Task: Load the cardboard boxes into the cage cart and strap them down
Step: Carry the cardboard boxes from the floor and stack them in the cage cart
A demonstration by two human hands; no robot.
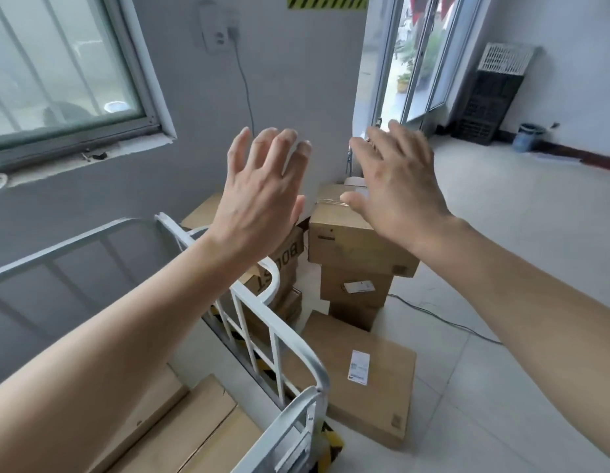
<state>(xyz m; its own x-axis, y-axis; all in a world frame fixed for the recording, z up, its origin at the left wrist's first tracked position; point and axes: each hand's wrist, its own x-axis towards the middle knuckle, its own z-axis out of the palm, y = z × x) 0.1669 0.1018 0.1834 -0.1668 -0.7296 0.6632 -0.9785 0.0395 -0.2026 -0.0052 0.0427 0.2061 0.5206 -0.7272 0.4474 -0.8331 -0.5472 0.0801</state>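
My left hand (262,196) and my right hand (399,186) are both raised in mid-air with fingers spread, holding nothing. Below and beyond them a stack of brown cardboard boxes (351,247) stands on the floor against the wall. A box printed with dark letters (284,264) sits to its left, partly hidden by my left wrist. A large flat box (361,377) with a white label lies on the floor beside the white cage cart (262,308). Flat boxes (194,425) lie inside the cart at the lower left.
A grey wall with a barred window (61,73) is on the left. An open glass door (412,59) is at the back. A black crate (487,104) and a small bucket (528,136) stand by the right wall. A cable (443,319) runs over the tiled floor.
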